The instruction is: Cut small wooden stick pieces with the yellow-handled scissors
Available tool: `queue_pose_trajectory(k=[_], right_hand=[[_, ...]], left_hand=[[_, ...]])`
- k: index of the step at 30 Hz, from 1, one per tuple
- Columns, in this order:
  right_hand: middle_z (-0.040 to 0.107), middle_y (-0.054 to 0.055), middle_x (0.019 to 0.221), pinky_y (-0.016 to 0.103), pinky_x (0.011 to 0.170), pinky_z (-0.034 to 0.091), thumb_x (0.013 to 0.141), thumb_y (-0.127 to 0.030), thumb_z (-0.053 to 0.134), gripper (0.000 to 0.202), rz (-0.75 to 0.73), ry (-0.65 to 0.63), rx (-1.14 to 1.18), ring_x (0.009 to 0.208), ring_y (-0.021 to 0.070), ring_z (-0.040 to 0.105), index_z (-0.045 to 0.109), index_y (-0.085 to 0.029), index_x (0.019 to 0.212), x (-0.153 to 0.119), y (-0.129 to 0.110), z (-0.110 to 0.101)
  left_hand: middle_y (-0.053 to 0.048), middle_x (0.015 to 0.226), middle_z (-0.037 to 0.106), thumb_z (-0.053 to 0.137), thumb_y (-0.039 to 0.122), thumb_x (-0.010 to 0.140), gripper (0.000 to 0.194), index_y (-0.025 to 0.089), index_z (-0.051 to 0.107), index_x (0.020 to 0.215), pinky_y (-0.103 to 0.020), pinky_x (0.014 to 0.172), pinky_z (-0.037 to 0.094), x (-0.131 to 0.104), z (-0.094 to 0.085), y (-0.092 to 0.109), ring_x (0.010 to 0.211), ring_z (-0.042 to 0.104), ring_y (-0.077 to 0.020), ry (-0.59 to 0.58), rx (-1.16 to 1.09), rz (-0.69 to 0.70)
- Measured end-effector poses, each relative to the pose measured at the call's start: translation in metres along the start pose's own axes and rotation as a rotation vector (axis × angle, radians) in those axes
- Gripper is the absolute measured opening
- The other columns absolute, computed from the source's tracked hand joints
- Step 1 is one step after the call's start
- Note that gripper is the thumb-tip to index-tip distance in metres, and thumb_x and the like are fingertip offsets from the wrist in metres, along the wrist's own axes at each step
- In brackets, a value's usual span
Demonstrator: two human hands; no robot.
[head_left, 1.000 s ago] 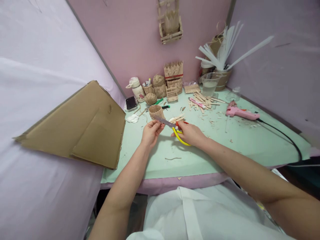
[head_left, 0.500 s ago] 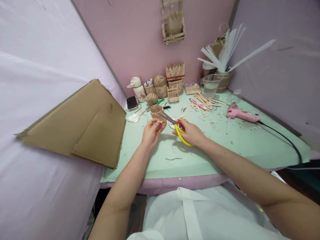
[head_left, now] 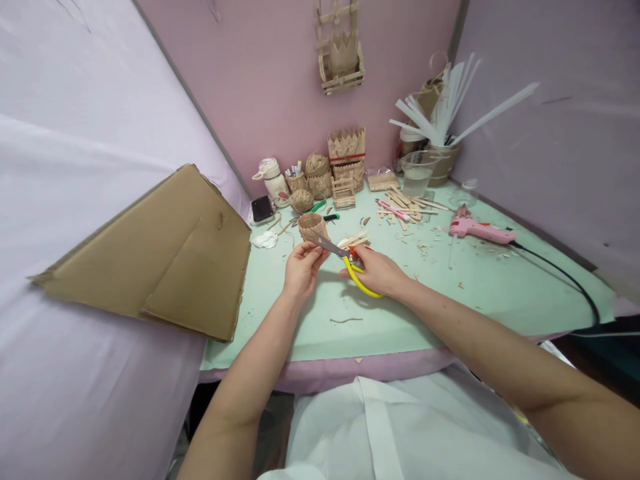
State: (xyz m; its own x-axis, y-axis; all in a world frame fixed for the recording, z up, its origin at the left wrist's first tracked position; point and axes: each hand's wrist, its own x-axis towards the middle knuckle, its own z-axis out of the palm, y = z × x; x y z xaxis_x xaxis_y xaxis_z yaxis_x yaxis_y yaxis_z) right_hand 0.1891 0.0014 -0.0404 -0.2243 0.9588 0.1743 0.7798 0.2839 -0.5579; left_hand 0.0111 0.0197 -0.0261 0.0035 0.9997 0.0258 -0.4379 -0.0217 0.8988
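My right hand (head_left: 374,270) is wrapped round the yellow and red handles of the scissors (head_left: 359,279). Their grey blades point left and lie close to the fingertips of my left hand (head_left: 301,269). Those fingertips are pinched together on something too small to make out. Just behind the blades stands a round wooden cup (head_left: 312,225) with a jagged rim. A small white dish with thin wood pieces (head_left: 356,240) lies behind my right hand, partly hidden by it.
Cardboard (head_left: 200,267) leans at the left. A pink glue gun (head_left: 483,231) with a black cord lies right. Craft sticks (head_left: 407,203), twine balls, a bottle (head_left: 273,180), a phone (head_left: 262,209) and a plastic cup (head_left: 417,177) stand or lie at the back.
The scissor blades have moved left and closer together, nearer my left fingertips. My right hand has shifted slightly left with them. The whole view has shifted a little.
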Motion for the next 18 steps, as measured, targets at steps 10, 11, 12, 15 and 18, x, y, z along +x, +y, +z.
queue_pose_trajectory(k=[10, 11, 12, 15, 18], right_hand=[[0.063, 0.006, 0.097, 0.026, 0.057, 0.033, 0.077, -0.048, 0.054, 0.037, 0.019, -0.043, -0.019, 0.079, 0.0211, 0.058, 0.048, -0.022, 0.104, -0.0034, -0.0063, -0.0002], [0.064, 0.007, 0.097, 0.026, 0.057, 0.033, 0.078, -0.049, 0.053, 0.037, 0.013, -0.044, -0.022, 0.079, 0.0213, 0.059, 0.048, -0.022, 0.104, -0.0036, -0.0063, -0.0004], [0.064, 0.007, 0.098, 0.027, 0.057, 0.033, 0.078, -0.049, 0.053, 0.038, 0.008, -0.045, -0.025, 0.079, 0.0216, 0.059, 0.048, -0.022, 0.104, -0.0037, -0.0063, -0.0005], [0.064, 0.007, 0.098, 0.027, 0.057, 0.033, 0.078, -0.051, 0.052, 0.039, 0.004, -0.048, -0.033, 0.08, 0.0219, 0.059, 0.047, -0.022, 0.104, -0.0041, -0.0061, -0.0006], [0.064, 0.007, 0.099, 0.027, 0.058, 0.033, 0.078, -0.053, 0.052, 0.04, 0.012, -0.052, -0.044, 0.081, 0.0225, 0.059, 0.046, -0.022, 0.104, -0.0045, -0.0067, -0.0007]], left_hand=[[0.001, 0.072, 0.062, 0.073, 0.018, 0.061, 0.019, 0.015, 0.058, 0.071, -0.026, 0.079, 0.048, -0.0041, 0.0043, -0.0048, 0.071, 0.06, -0.0086, 0.004, 0.014, -0.049], [0.002, 0.07, 0.061, 0.073, 0.017, 0.06, 0.019, 0.015, 0.057, 0.07, -0.025, 0.077, 0.048, -0.0044, 0.0046, -0.0049, 0.07, 0.06, -0.0082, 0.014, 0.017, -0.054], [0.002, 0.069, 0.061, 0.073, 0.017, 0.059, 0.018, 0.015, 0.057, 0.068, -0.024, 0.076, 0.047, -0.0045, 0.0049, -0.005, 0.069, 0.059, -0.0079, 0.024, 0.015, -0.058], [0.003, 0.067, 0.06, 0.072, 0.015, 0.058, 0.017, 0.014, 0.056, 0.066, -0.023, 0.074, 0.047, -0.0049, 0.0061, -0.0051, 0.068, 0.059, -0.0072, 0.042, -0.007, -0.071], [0.003, 0.067, 0.061, 0.071, 0.013, 0.058, 0.016, 0.014, 0.057, 0.065, -0.021, 0.073, 0.046, -0.0052, 0.0072, -0.0051, 0.068, 0.059, -0.0067, 0.048, -0.029, -0.079]])
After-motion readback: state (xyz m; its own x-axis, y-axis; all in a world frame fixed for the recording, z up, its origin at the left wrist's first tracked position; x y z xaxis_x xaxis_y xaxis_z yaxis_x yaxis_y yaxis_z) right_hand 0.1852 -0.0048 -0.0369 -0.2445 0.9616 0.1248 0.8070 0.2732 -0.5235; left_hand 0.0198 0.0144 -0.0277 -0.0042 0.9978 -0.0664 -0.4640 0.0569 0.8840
